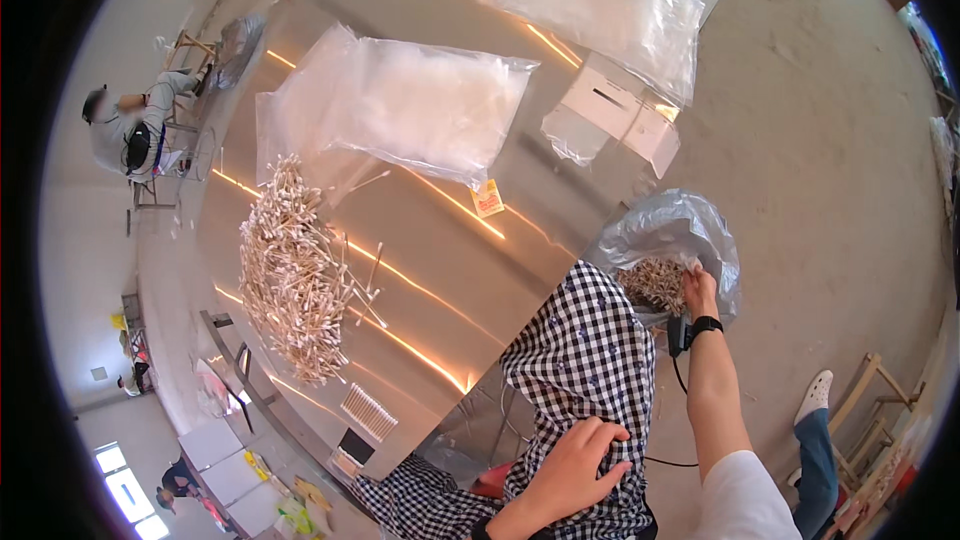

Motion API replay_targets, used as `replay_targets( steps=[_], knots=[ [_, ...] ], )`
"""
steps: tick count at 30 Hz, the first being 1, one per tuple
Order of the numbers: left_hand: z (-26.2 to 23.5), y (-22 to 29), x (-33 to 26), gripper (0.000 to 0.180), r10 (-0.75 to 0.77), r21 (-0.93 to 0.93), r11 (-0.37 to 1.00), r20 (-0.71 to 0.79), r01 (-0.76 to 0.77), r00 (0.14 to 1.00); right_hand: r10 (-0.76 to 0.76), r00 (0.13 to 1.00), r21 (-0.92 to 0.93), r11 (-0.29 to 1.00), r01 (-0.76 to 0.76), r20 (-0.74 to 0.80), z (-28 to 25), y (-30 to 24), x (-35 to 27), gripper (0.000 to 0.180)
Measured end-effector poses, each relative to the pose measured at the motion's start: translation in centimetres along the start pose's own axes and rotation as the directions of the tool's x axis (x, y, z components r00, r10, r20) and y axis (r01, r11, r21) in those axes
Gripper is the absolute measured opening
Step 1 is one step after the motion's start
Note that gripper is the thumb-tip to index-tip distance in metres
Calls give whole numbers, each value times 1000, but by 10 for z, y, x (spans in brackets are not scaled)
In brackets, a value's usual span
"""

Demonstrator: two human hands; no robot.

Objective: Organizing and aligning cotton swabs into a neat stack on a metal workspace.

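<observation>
We stretch our right arm (716, 395) forward, right hand (699, 289) curled; our left hand (570, 465) rests palm down on our thigh (590, 365), fingers (606, 434) spread.

White sleeve (745, 495), black wristbands (706, 324), black-and-white checked garment (590, 350).

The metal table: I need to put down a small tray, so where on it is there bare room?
The metal table is bare in its middle, between the swab pile, the yellow label and the checked cloth. A narrower patch separates that label from the white box. It is crowded at the left pile and under both stacks of plastic bags.
</observation>
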State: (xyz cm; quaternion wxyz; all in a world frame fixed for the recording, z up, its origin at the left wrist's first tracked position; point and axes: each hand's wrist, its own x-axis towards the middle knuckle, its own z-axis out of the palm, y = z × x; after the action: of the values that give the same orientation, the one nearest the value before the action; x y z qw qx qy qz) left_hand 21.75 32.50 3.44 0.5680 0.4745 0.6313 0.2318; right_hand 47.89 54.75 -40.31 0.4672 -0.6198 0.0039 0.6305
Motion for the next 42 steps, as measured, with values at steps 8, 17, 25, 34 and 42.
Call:
replay_targets(
  steps=[8, 17, 25, 34, 42],
  knots=[
    [9, -3, -5, 32, 23, -11, 1000, -81, -24, 996, 13, 936, 84, 995, -46, 352, -7, -33, -135, 35],
    [-17, 14, -36, 35, -60, -534, 812, -477, -235, 877, 86, 589, -342, 876, 340, 804, 103, -120, -463, 36],
    [-47, -33, -129, 16, -267, -595, 645, -764, -480, 587, 255, -160, 18, 482, 876, 954, 173, -43, -550, 27],
    [-46, -122, -192, 12, -511, -683, 373, -716, -628, 476, 410, -313, 230, 240, 943, 856, 148, 57, -596, 20],
    [-37, -141, -197, 12, -408, -697, 513, -711, -501, 572, 458, -282, 194, 230, 954, 843, 154, 41, -601, 29]
  ],
)
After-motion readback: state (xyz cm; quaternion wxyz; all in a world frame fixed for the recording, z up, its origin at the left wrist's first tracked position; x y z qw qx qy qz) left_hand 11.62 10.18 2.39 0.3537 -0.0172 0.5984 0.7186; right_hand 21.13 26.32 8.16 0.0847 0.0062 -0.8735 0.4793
